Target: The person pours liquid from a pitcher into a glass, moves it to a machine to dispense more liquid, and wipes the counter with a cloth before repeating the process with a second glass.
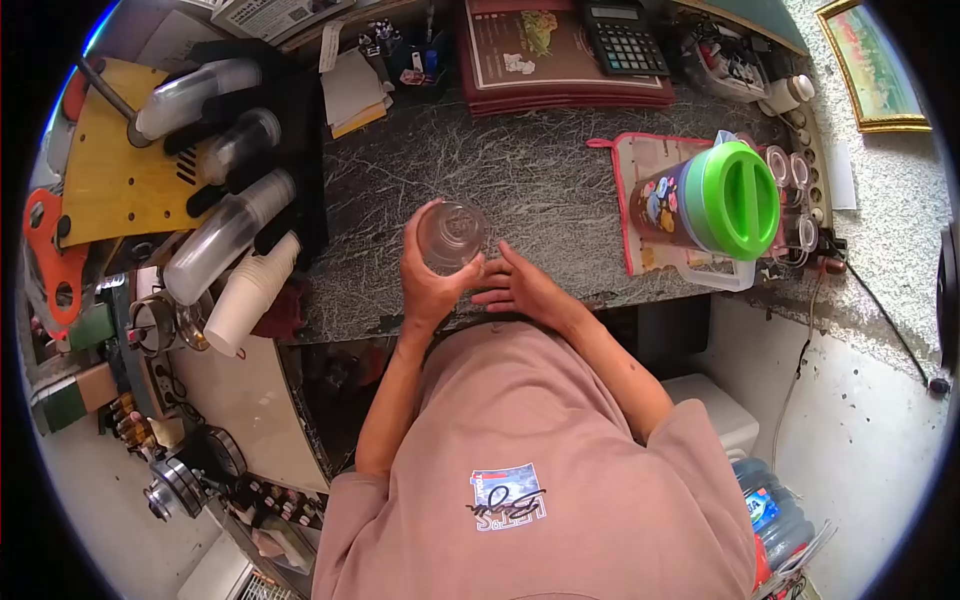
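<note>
Left hand (428, 285) fingers curled round a clear plastic cup (452, 236), thin-walled and round, seen from above, held at the near edge of the dark marble-veined counter (520, 170). Right hand (520, 288) lies just beside it, fingers loosely extended and gripping nothing, tips touching the left hand below the cup. To the left, stacks of nested cups (225, 235), clear and white, lie slanted on a black rack. To the right, a pitcher with a glossy green lid (735, 200) stands on a red-edged cloth mat (640, 160). Farther back, a black calculator (622, 38) rests on maroon menus (530, 60).
</note>
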`<action>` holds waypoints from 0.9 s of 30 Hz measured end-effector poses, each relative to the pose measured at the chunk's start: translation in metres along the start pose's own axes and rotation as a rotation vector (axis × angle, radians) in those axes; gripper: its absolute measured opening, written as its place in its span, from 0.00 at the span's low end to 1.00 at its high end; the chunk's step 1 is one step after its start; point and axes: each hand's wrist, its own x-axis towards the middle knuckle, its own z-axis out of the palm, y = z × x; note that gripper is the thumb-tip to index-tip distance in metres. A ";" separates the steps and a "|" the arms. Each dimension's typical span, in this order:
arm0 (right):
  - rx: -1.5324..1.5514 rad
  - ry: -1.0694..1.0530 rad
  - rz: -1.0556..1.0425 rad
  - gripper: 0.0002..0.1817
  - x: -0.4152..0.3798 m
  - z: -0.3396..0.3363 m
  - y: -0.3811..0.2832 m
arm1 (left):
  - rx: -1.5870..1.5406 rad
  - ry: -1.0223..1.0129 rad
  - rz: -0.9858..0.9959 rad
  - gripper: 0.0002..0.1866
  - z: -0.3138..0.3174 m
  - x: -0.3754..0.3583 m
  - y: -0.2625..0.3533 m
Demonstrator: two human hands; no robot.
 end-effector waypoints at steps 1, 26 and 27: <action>-0.031 0.054 -0.053 0.33 -0.006 0.000 0.001 | 0.032 0.011 -0.016 0.42 -0.006 0.003 0.005; 0.118 1.405 -1.068 0.19 -0.172 -0.112 0.020 | 0.252 0.355 -0.261 0.20 -0.024 0.015 -0.046; 0.085 1.454 -1.161 0.24 -0.181 -0.105 0.007 | 0.244 0.354 -0.257 0.20 -0.020 0.013 -0.045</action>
